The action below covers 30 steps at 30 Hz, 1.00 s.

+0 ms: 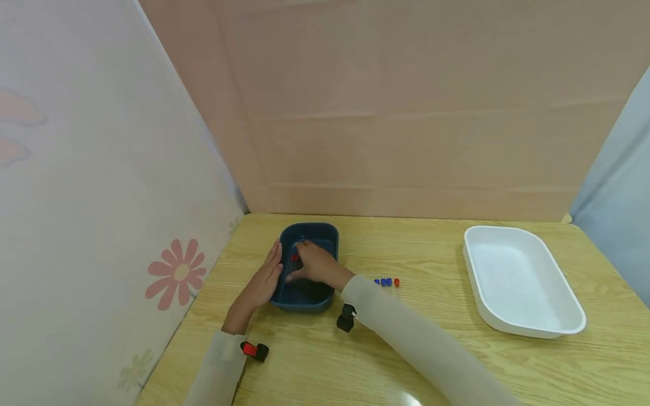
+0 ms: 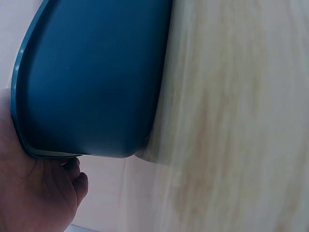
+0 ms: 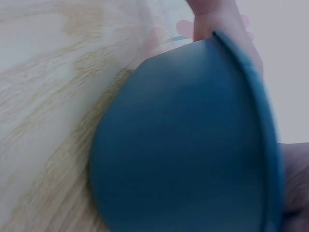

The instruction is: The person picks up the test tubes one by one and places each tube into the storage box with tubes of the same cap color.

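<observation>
A dark blue rectangular basin [image 1: 306, 308] stands on the left part of the table. My left hand [image 1: 261, 285] holds its left rim; in the left wrist view, bent fingers [image 2: 79, 186] show just under that rim. My right hand [image 1: 317, 264] reaches down into the basin over the right side, thumb and fingers spread apart. Between them shows a small red-capped thing [image 1: 294, 257], its lower part dim inside the basin. In the right wrist view the basin's outer wall [image 3: 178, 140] hides most of the right hand.
Right of the basin lie several small clear tubes with blue caps [image 1: 386, 282] and one with a red cap [image 1: 397, 282], partly behind the right sleeve. A white tray [image 1: 528, 332] stands at the table's right. A flower-printed wall [image 1: 127, 197] borders the left side.
</observation>
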### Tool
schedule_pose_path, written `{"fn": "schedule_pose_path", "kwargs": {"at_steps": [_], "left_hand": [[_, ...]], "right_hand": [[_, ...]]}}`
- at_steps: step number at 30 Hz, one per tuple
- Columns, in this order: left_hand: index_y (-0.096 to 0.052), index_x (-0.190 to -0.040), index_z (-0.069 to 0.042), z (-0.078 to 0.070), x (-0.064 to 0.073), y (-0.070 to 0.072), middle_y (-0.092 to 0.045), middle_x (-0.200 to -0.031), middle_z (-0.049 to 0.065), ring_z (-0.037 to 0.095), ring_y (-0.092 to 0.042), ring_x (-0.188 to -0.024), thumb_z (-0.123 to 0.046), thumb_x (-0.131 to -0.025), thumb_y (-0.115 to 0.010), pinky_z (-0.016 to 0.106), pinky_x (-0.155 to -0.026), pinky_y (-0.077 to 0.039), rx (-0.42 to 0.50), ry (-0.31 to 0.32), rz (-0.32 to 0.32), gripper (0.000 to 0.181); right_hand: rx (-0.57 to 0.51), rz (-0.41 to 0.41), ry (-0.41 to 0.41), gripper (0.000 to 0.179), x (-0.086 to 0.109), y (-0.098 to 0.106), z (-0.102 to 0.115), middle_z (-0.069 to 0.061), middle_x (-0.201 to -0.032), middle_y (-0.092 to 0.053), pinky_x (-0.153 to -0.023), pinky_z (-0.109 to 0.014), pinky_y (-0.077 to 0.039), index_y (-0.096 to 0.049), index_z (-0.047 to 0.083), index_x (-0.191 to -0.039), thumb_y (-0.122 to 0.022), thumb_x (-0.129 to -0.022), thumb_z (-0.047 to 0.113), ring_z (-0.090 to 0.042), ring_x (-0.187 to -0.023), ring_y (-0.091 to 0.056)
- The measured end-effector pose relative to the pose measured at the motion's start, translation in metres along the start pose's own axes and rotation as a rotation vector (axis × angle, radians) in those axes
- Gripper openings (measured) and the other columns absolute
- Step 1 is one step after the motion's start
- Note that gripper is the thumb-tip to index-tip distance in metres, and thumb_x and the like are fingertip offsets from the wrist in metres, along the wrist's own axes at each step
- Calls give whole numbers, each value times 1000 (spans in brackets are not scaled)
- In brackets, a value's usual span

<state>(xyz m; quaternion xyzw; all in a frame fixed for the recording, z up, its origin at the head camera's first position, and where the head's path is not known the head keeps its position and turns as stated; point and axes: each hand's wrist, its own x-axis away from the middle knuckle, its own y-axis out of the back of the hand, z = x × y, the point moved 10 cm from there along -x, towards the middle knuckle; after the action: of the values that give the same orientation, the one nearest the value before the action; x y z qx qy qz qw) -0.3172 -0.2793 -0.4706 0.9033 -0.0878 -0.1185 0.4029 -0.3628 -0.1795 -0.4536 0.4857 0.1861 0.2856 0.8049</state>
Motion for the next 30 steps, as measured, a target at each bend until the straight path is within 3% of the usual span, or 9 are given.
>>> {"fn": "schedule_pose_path", "kwargs": {"at_steps": [7,14,30], "left_hand": [[-4,-161,-1,-1,1,2,7,-170,4,29,-2,-155,-19,-114,-25,55,-122,-13,-6,4,0,55],[-5,-161,-1,1,1,1,6,-170,6,33,-4,-155,-20,-113,-26,58,-121,-13,-15,4,-11,55],[-5,-162,-1,3,0,3,5,-170,7,37,-5,-155,-19,-113,-26,59,-121,-14,-19,9,-28,55]], "right_hand": [[-28,-21,19,90,15,12,-4,-21,-155,-43,-111,-48,-42,-42,1,-153,-76,-87,52,-34,-141,-45],[-35,-74,68,84,34,27,-4,-20,-153,-45,-108,-49,-45,-44,2,-151,-74,-90,52,-33,-138,-48],[-59,-141,91,80,79,57,-7,-18,-157,-40,-106,-48,-47,-40,6,-155,-68,-95,50,-34,-139,-47]]}}
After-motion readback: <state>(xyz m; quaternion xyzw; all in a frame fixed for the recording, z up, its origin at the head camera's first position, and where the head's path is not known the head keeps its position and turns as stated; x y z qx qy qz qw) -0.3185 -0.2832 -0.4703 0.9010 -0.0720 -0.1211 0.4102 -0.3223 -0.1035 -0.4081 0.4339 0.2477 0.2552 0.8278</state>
